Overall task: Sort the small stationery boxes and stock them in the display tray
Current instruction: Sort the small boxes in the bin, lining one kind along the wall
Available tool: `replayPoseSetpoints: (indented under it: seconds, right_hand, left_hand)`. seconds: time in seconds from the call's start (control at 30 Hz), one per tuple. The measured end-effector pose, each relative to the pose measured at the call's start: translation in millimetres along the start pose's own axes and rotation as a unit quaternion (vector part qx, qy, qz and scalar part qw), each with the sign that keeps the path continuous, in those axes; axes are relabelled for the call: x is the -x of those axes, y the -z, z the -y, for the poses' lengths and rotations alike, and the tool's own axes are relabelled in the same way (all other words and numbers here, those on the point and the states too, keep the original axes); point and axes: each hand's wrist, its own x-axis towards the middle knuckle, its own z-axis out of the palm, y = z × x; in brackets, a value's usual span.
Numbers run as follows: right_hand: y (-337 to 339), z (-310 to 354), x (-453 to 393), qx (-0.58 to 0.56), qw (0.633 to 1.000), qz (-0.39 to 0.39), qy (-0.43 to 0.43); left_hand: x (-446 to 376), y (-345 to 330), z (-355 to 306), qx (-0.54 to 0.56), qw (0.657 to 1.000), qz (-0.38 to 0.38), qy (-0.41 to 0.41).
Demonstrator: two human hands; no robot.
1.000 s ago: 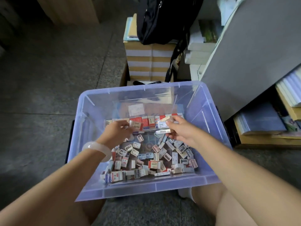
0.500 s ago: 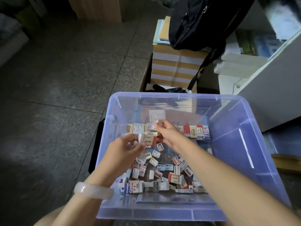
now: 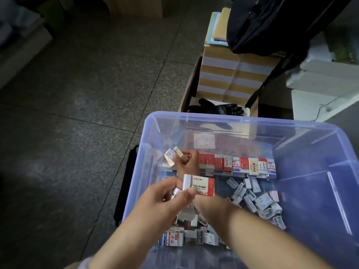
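While the left hand (image 3: 163, 199) pinches a red and white 2B box (image 3: 198, 186) over the clear plastic bin (image 3: 320, 200), the right hand (image 3: 187, 165) grips two small boxes (image 3: 172, 156) by the standing row (image 3: 239, 166). Loose boxes (image 3: 256, 199) lie below.

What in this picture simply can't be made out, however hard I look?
All from the head view:
- Print on the upright row of boxes: too small and blurred.
- Loose boxes under the right forearm and left hand: covered by them.
- Small boxes in the right hand: fingers hide part of them, so no count.
- Black backpack: cut by the top edge.
- Black glove: partly behind the bin rim.
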Motion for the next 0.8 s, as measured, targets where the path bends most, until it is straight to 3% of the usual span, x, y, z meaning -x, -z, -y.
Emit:
replayPoseSetpoints:
  seconds: [0.27,0.43,0.6,0.8]
  right_hand:
    - [13.6,2.2,-7.2,0.037,0.999,0.032,-0.007]
    - [37.0,-6.3,-12.9,0.132,0.986,0.001,0.1]
    - [47.8,-10.3,-20.5,0.358,0.899,0.043,0.248]
    - [55.3,-5.1,-26.7,0.482,0.814,0.143,0.291]
  left_hand:
    - [-2.5,-0.5,-1.5,-0.053,0.998,0.027,-0.027]
    - [-3.3,-0.6,-2.0,-0.069,0.997,0.03,-0.02]
    - [-0.2,-4.8,-4.7,-0.075,0.996,0.053,-0.02]
    - [-3.6,-10.3,-3.1,-0.1,0.992,0.067,-0.037]
